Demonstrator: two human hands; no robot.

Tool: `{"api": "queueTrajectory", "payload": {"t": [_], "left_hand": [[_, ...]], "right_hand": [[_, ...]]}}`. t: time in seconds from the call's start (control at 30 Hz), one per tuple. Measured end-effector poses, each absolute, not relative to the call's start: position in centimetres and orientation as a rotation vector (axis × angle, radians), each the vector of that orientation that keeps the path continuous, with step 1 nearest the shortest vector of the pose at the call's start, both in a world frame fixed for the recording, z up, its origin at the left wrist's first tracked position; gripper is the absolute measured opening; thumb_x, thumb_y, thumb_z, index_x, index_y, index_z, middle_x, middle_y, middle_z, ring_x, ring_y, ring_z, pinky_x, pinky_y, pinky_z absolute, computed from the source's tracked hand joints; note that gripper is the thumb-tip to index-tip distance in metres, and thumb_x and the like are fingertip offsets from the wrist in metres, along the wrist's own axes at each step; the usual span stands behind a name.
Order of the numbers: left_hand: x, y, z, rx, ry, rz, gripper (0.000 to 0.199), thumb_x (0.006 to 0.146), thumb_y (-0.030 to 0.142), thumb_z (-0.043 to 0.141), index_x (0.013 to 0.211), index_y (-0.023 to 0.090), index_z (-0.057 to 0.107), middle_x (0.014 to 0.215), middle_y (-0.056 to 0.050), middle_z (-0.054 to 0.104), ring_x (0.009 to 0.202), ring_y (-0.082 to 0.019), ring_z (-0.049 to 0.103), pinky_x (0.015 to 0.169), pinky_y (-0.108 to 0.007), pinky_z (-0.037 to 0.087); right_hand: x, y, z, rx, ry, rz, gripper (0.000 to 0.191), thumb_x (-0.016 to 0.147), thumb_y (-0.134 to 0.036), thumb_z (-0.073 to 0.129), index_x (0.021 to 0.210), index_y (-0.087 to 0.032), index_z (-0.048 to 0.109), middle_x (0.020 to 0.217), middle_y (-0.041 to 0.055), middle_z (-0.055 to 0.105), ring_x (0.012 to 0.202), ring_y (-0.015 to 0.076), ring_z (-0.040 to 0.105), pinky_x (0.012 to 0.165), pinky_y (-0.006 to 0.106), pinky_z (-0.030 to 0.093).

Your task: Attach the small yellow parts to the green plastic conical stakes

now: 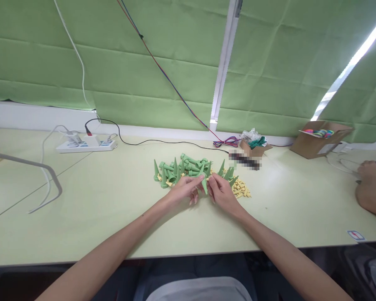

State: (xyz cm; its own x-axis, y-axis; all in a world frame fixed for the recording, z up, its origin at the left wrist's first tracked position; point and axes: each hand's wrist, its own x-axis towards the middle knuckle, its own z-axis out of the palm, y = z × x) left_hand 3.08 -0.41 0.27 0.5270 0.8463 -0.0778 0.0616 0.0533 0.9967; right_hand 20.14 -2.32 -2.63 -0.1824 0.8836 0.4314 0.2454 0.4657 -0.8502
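My left hand grips a green cone-shaped piece near the middle of the table, its pointed end tilted down toward me. My right hand is pinched at the right side of that cone, with a bit of yellow showing at the fingertips. Behind both hands lies a pile of green spiked and tubular parts, some cones standing upright. Small yellow pieces are heaped just right of my right hand.
The pale table carries a white power strip at the back left. A small open box and a larger cardboard box stand at the back right. Another person's arm rests at the far right.
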Motion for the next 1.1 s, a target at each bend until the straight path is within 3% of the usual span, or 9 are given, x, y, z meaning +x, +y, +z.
{"api": "queueTrajectory", "payload": {"t": [0.2, 0.43, 0.77, 1.1], "left_hand": [[2.8, -0.4, 0.3, 1.400, 0.765, 0.761, 0.043, 0.081, 0.056, 0.062, 0.076, 0.013, 0.059, 0.055, 0.001, 0.051, 0.047, -0.010, 0.052, 0.041, -0.022, 0.038], [2.7, -0.6, 0.6, 1.495, 0.752, 0.769, 0.044, 0.081, 0.056, 0.062, 0.068, 0.016, 0.049, 0.055, 0.002, 0.050, 0.051, -0.012, 0.055, 0.042, -0.021, 0.039], [2.7, -0.6, 0.2, 1.769, 0.816, 0.790, 0.040, 0.084, 0.053, 0.058, 0.070, 0.019, 0.041, 0.050, 0.004, 0.052, 0.043, -0.010, 0.049, 0.045, -0.023, 0.036], [3.0, -0.7, -0.5, 2.038, 0.919, 0.943, 0.034, 0.086, 0.043, 0.058, 0.071, 0.019, 0.040, 0.063, 0.004, 0.040, 0.052, -0.009, 0.042, 0.047, -0.022, 0.033]], "right_hand": [[20.2, -2.4, -2.7, -0.963, -1.702, 0.791, 0.041, 0.098, -0.054, 0.036, 0.075, -0.022, 0.047, 0.054, -0.0046, 0.042, 0.045, 0.0114, 0.040, 0.046, 0.024, 0.033], [20.2, -2.2, -3.0, -0.918, -1.679, 0.828, 0.040, 0.099, -0.050, 0.037, 0.070, -0.022, 0.042, 0.052, -0.0050, 0.041, 0.044, 0.0109, 0.039, 0.046, 0.025, 0.033], [20.2, -2.0, -3.2, -0.920, -1.615, 0.895, 0.046, 0.098, -0.053, 0.037, 0.064, -0.022, 0.040, 0.046, -0.0056, 0.039, 0.037, 0.0099, 0.038, 0.041, 0.024, 0.030], [20.2, -2.0, -3.1, -0.971, -1.576, 0.934, 0.059, 0.097, -0.058, 0.035, 0.052, -0.021, 0.038, 0.038, -0.0044, 0.039, 0.033, 0.0091, 0.038, 0.040, 0.024, 0.032]]}}
